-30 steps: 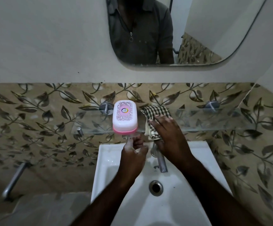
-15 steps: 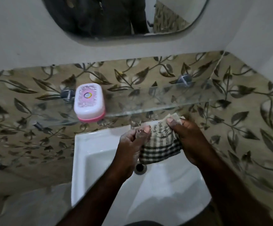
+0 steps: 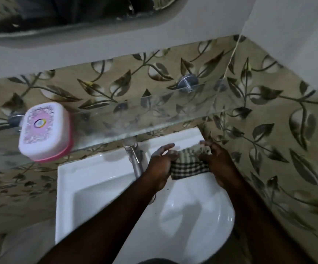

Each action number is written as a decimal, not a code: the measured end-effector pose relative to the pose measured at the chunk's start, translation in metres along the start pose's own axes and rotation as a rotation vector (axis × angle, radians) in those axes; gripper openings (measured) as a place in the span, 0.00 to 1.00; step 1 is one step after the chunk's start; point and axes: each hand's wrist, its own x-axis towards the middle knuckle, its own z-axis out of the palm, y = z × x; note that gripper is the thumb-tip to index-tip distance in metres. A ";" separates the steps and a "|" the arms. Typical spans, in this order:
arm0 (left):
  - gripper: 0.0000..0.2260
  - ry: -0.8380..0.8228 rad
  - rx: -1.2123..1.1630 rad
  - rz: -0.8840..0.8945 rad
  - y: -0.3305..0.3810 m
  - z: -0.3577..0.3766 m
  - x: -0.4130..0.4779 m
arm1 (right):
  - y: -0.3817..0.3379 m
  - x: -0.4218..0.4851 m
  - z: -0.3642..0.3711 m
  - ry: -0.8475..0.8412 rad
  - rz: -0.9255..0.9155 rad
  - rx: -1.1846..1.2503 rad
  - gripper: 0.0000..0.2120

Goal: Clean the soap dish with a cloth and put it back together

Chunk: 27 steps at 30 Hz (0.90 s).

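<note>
Cloth [image 3: 189,165] between left grip [image 3: 160,164], right grip [image 3: 218,164]

- The soap dish [image 3: 45,131] sits on the glass shelf [image 3: 154,119], at its left end.
- The tap [image 3: 134,157] stands below the shelf, at the back of the sink [image 3: 89,180].
- The cloth [image 3: 188,164] is right of the tap, over the sink, held between the left hand [image 3: 160,164] and the right hand [image 3: 217,164].

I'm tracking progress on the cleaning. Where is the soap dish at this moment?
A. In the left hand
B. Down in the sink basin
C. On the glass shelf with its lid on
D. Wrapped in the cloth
C: the soap dish sits closed on the glass shelf, while the left hand and right hand both hold the checked cloth over the sink.
</note>
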 end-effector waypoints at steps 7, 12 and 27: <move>0.32 0.118 0.208 -0.026 0.021 -0.008 0.028 | -0.002 0.082 0.015 0.217 -0.281 -0.781 0.23; 0.29 0.127 0.216 -0.002 -0.003 -0.024 0.013 | 0.050 0.092 0.049 0.196 -0.352 -1.261 0.33; 0.10 -0.039 0.427 0.197 -0.017 -0.050 -0.054 | 0.054 0.030 0.055 0.157 -0.303 -1.249 0.32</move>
